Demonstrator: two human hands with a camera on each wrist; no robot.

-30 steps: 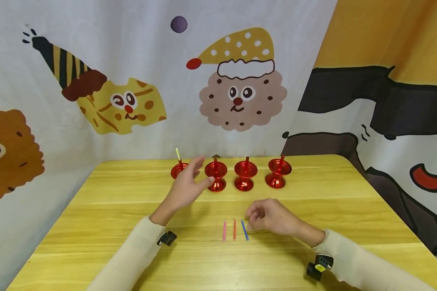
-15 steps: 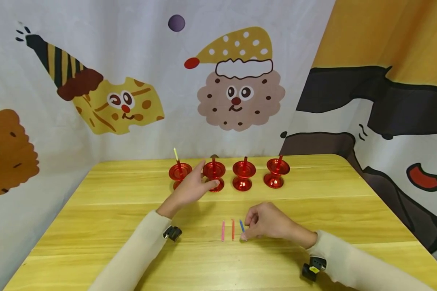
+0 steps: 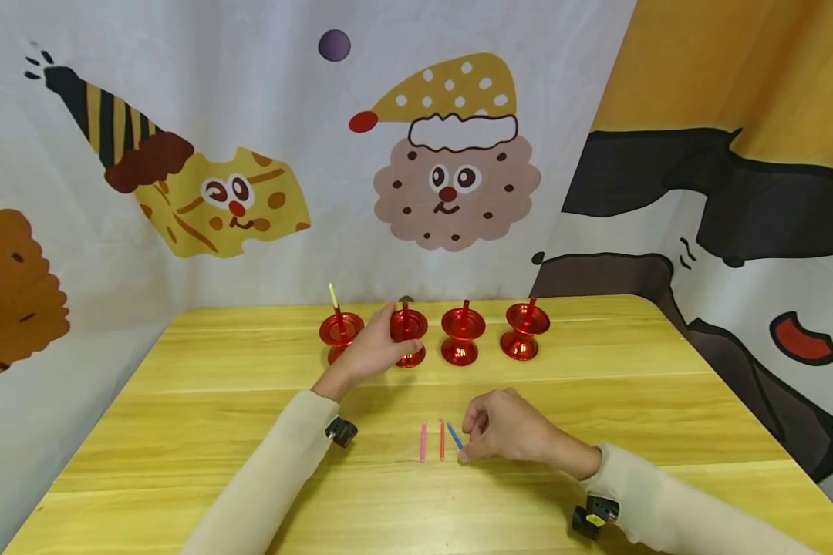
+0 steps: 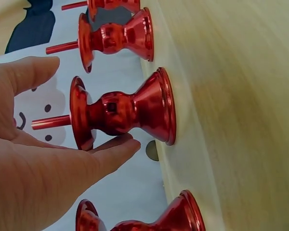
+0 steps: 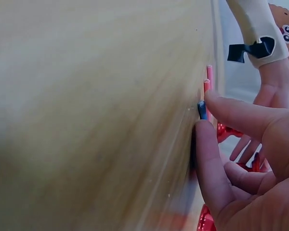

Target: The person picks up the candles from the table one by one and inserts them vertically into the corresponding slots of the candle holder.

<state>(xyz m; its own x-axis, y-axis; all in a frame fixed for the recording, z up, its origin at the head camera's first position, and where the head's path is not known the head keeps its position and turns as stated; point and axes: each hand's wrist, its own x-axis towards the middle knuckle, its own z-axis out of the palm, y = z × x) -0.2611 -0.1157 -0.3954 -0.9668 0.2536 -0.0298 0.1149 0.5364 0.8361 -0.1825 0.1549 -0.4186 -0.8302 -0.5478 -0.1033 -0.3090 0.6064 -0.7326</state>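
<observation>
In the head view, my left hand (image 3: 369, 351) reaches round the second red candle holder (image 3: 409, 327) from the left. The left wrist view shows its fingers along one side of this holder (image 4: 147, 108), with the thumb standing apart from it. Low over the table, my right hand (image 3: 517, 430) pinches the lower end of a blue candle (image 3: 454, 435) between thumb and forefinger. That candle (image 5: 202, 109) shows between the fingertips in the right wrist view. An orange-red candle (image 3: 442, 441) and a pink candle (image 3: 423, 442) lie just left of it.
Left of my left hand, a holder (image 3: 340, 330) bears an upright yellow candle (image 3: 332, 295). Two more red holders, one in the middle (image 3: 463, 325) and one at the right (image 3: 525, 320), carry bare spikes. A cartoon-printed curtain (image 3: 250, 77) hangs behind the wooden table (image 3: 250, 447).
My left hand has moved right and closer round the second holder. My right hand has come down onto the blue candle, whose upper end has swung left toward the orange-red one.
</observation>
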